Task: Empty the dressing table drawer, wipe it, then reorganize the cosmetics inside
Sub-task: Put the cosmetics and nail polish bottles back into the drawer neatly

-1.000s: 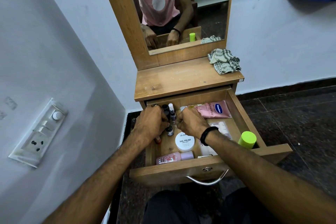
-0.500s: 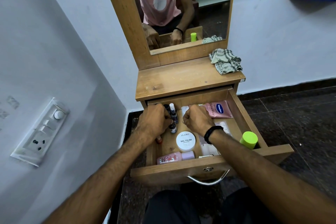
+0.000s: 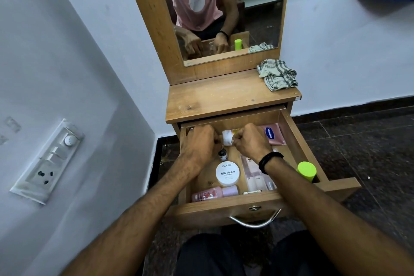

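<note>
The wooden drawer (image 3: pixel 298 141) stands pulled out, with both my hands inside near its back. My left hand (image 3: pixel 199 143) is curled over small bottles at the back left; they are mostly hidden under it. A small dark bottle (image 3: pixel 222 155) stands just below its knuckles. My right hand (image 3: pixel 251 141) is curled and pinches a white-capped tube (image 3: pixel 227 138) between the two hands. Also in the drawer are a white nail polish jar (image 3: pixel 227 173), a pink bottle (image 3: pixel 215 194) lying at the front, a pink Vaseline tube (image 3: pixel 274 134), a clear pack (image 3: pixel 257 175) and a green-capped bottle (image 3: pixel 306 171).
A checked cloth (image 3: pixel 277 74) lies crumpled on the right of the table top (image 3: pixel 212 98), below the mirror (image 3: pixel 224 6). A wall with a switch panel (image 3: pixel 47 161) is close on the left. Dark tiled floor (image 3: pixel 369 145) lies to the right.
Both hands have closed in at the drawer's back. The slim bottles seen between them earlier are now covered by my left hand, and a white-capped tube shows at my right hand's fingers.
</note>
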